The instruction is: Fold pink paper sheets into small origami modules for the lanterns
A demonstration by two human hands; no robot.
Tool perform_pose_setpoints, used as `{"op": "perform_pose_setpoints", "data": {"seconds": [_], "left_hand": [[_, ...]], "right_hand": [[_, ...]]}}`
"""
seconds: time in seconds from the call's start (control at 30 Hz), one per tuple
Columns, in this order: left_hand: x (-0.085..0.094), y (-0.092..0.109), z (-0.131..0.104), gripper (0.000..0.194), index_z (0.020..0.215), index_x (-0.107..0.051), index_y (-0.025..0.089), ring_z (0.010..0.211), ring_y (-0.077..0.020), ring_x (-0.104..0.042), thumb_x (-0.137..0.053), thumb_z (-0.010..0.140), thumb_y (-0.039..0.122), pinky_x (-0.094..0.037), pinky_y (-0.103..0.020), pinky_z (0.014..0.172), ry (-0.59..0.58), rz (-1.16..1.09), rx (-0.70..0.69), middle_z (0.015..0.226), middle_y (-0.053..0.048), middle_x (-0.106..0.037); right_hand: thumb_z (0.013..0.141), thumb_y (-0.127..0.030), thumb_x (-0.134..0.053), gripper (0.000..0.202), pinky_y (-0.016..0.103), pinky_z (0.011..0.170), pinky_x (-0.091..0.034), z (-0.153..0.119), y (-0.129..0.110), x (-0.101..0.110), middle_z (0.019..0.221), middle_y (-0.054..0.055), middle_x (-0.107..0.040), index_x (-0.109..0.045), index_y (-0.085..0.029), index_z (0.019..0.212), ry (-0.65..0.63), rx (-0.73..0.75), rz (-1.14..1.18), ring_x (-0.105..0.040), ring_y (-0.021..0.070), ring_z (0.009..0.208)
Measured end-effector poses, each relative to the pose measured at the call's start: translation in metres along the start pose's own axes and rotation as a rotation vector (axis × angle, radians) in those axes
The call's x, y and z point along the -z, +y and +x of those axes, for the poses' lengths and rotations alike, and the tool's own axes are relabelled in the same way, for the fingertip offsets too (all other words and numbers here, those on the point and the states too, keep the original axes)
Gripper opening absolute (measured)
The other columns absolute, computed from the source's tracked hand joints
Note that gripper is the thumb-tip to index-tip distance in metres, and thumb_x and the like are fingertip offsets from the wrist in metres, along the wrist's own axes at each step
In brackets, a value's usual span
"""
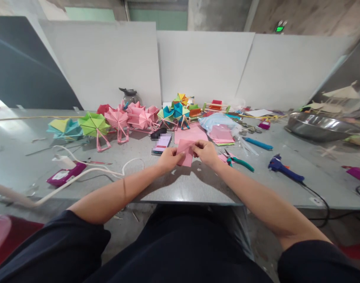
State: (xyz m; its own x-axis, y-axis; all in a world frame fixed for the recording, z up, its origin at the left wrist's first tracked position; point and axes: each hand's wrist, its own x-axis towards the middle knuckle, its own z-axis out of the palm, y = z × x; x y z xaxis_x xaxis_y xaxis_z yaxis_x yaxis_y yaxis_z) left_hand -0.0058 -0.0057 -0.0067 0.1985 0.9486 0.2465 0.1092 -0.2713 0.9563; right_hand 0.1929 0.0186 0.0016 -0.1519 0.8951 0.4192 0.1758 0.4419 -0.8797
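At the centre of the frame, a small pink paper [185, 152] is held over the bench [185, 190]; the left hand [169, 158] pinches its left edge, thumb on top, and the right hand [206, 153] has its fingers closed narrowly on the upper right edge; gripping both sides probably keeps it steady; a larger pink sheet [185, 135] lies just behind; pliers [242, 163] rest right of centre, seemingly for easy reach; paper models [94, 124] stand towards the left, perhaps out of the arms' way.
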Motion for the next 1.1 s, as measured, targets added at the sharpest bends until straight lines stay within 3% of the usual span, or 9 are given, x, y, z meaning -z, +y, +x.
{"op": "perform_pose_setpoints", "data": {"seconds": [0.23, 0.6, 0.83, 1.1], "left_hand": [[0.007, 0.006, -0.001, 0.027, 0.091, -0.077, 0.017, 0.069, -0.0151, -0.061, -0.079, 0.093, 0.044, -0.056, -0.029, 0.067, 0.167, -0.047, -0.142, 0.076, -0.002, -0.069], [0.013, 0.009, 0.002, 0.031, 0.081, -0.074, 0.017, 0.068, -0.0158, -0.062, -0.082, 0.085, 0.046, -0.056, -0.030, 0.069, 0.188, -0.046, -0.153, 0.071, -0.002, -0.068], [0.014, 0.011, 0.001, 0.031, 0.076, -0.069, 0.019, 0.068, -0.0157, -0.060, -0.080, 0.089, 0.044, -0.055, -0.032, 0.071, 0.189, -0.033, -0.142, 0.070, -0.001, -0.063], [0.014, 0.006, 0.005, 0.021, 0.074, -0.066, 0.019, 0.067, -0.0140, -0.054, -0.079, 0.087, 0.030, -0.044, -0.028, 0.068, 0.258, 0.054, -0.168, 0.072, 0.000, -0.062]], "right_hand": [[0.083, -0.069, -0.077, 0.050, 0.030, 0.055, -0.041, -0.003, -0.008, 0.002, 0.056, -0.001, -0.058, -0.064, -0.022, 0.068, -0.078, 0.080, -0.078, -0.048, 0.0145, 0.054], [0.084, -0.066, -0.077, 0.047, 0.033, 0.064, -0.044, -0.008, -0.014, -0.002, 0.064, 0.001, -0.060, -0.068, -0.022, 0.069, -0.009, 0.159, -0.089, -0.051, 0.0174, 0.064], [0.085, -0.065, -0.079, 0.046, 0.035, 0.068, -0.048, -0.011, -0.013, -0.005, 0.068, 0.004, -0.066, -0.070, -0.023, 0.069, 0.019, 0.170, -0.076, -0.055, 0.0196, 0.068], [0.082, -0.070, -0.081, 0.050, 0.036, 0.060, -0.047, -0.011, -0.012, -0.006, 0.061, 0.003, -0.061, -0.069, -0.024, 0.070, 0.026, 0.099, -0.024, -0.053, 0.0195, 0.061]]}}
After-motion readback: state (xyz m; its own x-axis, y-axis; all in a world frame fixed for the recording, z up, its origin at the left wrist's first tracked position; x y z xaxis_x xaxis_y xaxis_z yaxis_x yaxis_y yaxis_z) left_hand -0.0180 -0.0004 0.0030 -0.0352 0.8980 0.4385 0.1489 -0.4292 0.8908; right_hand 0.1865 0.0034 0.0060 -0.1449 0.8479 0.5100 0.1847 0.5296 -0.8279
